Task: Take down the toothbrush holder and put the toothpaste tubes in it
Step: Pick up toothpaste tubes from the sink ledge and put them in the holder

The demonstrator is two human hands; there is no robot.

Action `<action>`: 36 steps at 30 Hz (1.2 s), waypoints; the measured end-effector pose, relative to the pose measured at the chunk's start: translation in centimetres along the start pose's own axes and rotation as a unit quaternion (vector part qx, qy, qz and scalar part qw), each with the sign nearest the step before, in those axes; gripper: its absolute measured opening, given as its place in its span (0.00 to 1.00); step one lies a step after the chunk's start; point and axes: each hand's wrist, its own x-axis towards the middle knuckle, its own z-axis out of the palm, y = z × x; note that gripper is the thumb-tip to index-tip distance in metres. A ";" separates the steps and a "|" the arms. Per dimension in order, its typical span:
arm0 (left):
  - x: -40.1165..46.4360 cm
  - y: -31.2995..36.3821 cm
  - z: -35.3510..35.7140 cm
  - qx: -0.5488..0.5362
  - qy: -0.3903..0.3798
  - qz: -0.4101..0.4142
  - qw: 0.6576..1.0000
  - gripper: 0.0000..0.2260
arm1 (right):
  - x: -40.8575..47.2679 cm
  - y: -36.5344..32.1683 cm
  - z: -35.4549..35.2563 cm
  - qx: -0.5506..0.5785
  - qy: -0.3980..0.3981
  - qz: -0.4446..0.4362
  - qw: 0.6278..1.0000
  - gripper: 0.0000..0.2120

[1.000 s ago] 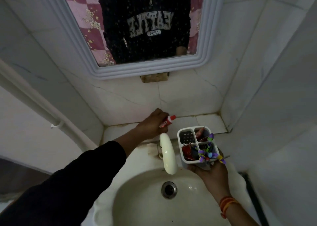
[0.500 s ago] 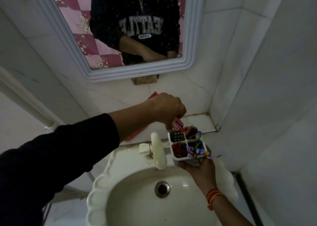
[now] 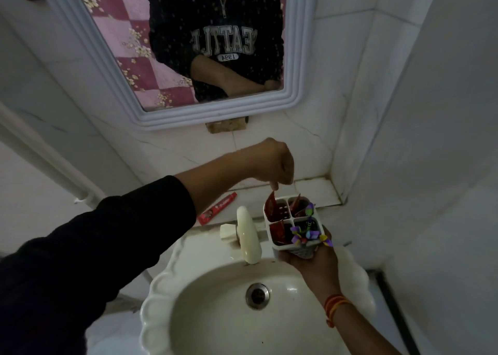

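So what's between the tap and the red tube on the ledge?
In the head view, nothing but bare white ledge lies between the tap and the red tube; the tap's knob sits on that side.

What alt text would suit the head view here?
Over a sink, the right hand holds a white four-slot holder while the left hand hovers just above a red tube standing in its far-left slot. Another red tube lies on the ledge behind the tap, below a mirror.
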 end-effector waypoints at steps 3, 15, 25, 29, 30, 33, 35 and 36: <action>-0.3 -3.2 0.0 -0.091 0.050 -0.110 0.989 0.07 | 0.0 0.0 -0.1 -0.020 0.000 0.004 1.000 0.45; -1.7 -14.8 10.0 0.108 0.011 -0.277 0.955 0.16 | 0.1 0.6 -0.3 -0.048 0.003 -0.007 0.999 0.46; -2.1 -10.7 5.4 -0.006 0.115 -0.198 0.974 0.26 | 0.2 0.6 -0.2 -0.037 -0.001 -0.002 0.999 0.45; -3.3 -5.9 1.6 -0.043 0.145 -0.129 0.980 0.25 | 0.1 0.5 -0.2 -0.036 0.004 -0.002 0.999 0.45; -3.5 -4.9 1.0 -0.038 0.150 -0.112 0.982 0.24 | 0.1 0.5 -0.2 -0.039 0.003 -0.003 0.999 0.45; -3.7 -2.6 0.3 -0.020 0.155 -0.075 0.985 0.19 | 0.1 0.5 -0.2 -0.046 -0.003 0.000 0.999 0.44; -3.6 -1.5 0.6 -0.012 0.148 -0.057 0.987 0.17 | 0.2 0.5 -0.2 -0.047 -0.002 0.001 0.999 0.43; -3.5 -1.1 0.7 -0.005 0.147 -0.047 0.988 0.17 | 0.2 0.5 -0.2 -0.048 -0.002 0.000 0.999 0.43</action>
